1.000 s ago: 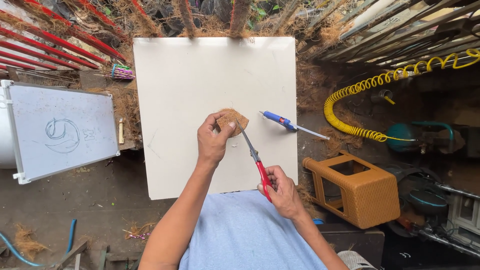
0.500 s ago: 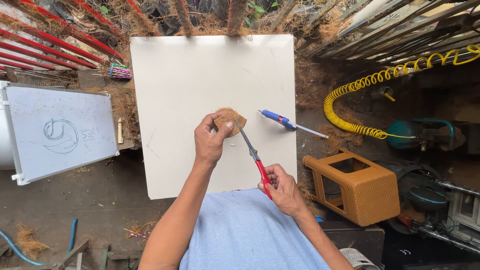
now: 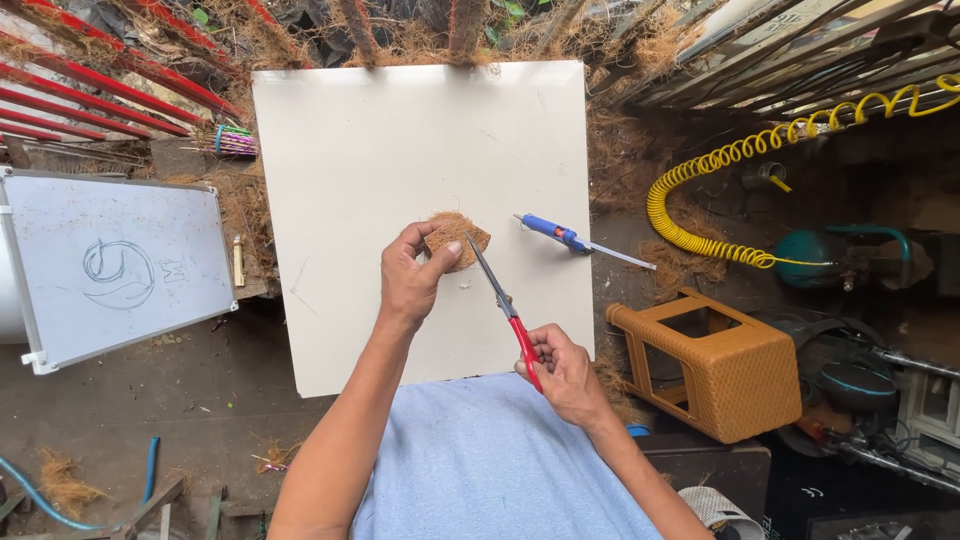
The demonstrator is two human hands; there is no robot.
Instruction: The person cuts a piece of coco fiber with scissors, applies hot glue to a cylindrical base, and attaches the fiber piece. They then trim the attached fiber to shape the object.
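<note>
Over the white board (image 3: 400,160), left hand (image 3: 410,280) pinches fibre piece (image 3: 458,238); right hand (image 3: 565,375) grips scissors (image 3: 500,300).

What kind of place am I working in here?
Probably an outdoor craft workshop or yard: loose coconut fibre litters the ground, a coiled yellow air hose lies nearby, and a white board serves as the worktable.

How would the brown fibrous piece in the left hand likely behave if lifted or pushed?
The fibre piece looks loose and matted, so probably light and somewhat floppy. Stray strands suggest it may shed. It lies flat under the left hand on the white board, so rolling seems unlikely.
</note>
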